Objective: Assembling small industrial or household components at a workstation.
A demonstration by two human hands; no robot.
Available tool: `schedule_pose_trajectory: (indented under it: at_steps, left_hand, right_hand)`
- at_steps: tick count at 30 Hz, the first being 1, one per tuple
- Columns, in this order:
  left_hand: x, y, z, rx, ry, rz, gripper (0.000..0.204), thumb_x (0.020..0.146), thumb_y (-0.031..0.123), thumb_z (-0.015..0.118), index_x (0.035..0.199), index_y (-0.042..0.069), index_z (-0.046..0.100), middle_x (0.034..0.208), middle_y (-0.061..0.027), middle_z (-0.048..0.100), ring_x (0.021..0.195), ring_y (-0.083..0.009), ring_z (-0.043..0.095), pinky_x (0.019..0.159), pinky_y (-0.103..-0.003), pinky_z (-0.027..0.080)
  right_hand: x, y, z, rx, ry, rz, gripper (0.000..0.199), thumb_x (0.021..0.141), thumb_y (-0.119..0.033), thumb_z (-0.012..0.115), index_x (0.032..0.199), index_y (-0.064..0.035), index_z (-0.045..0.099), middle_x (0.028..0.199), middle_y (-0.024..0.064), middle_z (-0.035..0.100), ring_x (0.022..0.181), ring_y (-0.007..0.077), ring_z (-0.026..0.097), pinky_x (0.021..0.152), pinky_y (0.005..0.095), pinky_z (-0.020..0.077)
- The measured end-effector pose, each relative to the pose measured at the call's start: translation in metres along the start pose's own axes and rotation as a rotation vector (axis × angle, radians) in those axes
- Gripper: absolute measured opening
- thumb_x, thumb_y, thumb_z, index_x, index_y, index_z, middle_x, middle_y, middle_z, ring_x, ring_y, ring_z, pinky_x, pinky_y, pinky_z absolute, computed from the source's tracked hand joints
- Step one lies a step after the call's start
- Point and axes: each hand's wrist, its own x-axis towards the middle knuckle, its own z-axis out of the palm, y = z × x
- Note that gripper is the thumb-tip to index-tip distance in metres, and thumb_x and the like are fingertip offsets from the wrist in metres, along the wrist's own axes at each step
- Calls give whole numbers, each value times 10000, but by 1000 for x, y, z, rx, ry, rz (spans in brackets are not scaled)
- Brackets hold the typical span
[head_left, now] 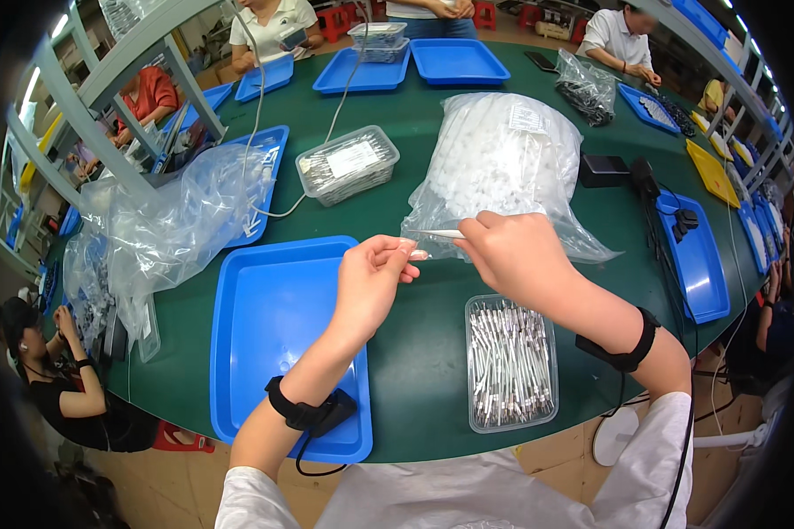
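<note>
My right hand (513, 251) is closed round a slim white tool with a thin pointed tip (439, 234); whether it is a pair of tweezers is too small to tell. The tip points left, just above the fingers of my left hand (375, 275). Those fingers pinch a small whitish piece (419, 256), mostly hidden by the fingertips. Below my right forearm stands an open clear plastic box (475, 425) full of thin white pieces with metal ends. A large clear bag of small white parts (503, 163) lies just beyond both hands.
A blue tray (273, 309) lies under my left forearm. Farther left are crumpled clear bags (168, 225) and another clear box of parts (348, 165). Cables hang over the green table (415, 370) from a grey frame (132, 150). Several people sit round it, with more blue trays.
</note>
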Motion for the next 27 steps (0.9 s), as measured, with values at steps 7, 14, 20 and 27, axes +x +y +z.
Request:
schedule_pose_trajectory:
  at_steps: [7, 14, 20, 27]
  left_hand:
    - [-2, 2, 1, -17, 44, -10, 174, 894, 109, 548, 964, -43, 595, 889, -100, 660, 685, -93, 571, 653, -218, 482]
    - [-5, 2, 9, -42, 57, 51, 200, 908, 126, 540, 924, -66, 595, 841, -111, 664, 656, -97, 585, 600, -220, 490]
    - [-1, 3, 11, -28, 63, 104, 184, 910, 109, 530, 931, -67, 581, 811, -94, 648, 666, -95, 583, 592, -219, 483]
    - [12, -4, 25, 81, 98, 111, 227, 865, 195, 583, 950, -14, 564, 824, -89, 620, 716, -132, 587, 629, -261, 472]
  right_hand:
    - [8, -3, 7, -1, -9, -3, 198, 829, -199, 593, 725, -40, 539, 602, 92, 561, 519, 285, 568, 455, 371, 433]
    - [17, -3, 24, 193, -26, 127, 262, 839, -248, 578, 706, -23, 562, 584, 142, 579, 548, 313, 590, 502, 400, 450]
    - [25, -6, 31, 536, -16, 341, 296, 865, -276, 539, 782, -3, 619, 600, 157, 582, 546, 322, 579, 527, 414, 431]
    - [31, 7, 25, 588, -63, 362, 334, 866, -315, 537, 791, -1, 621, 598, 158, 578, 562, 319, 575, 542, 404, 432]
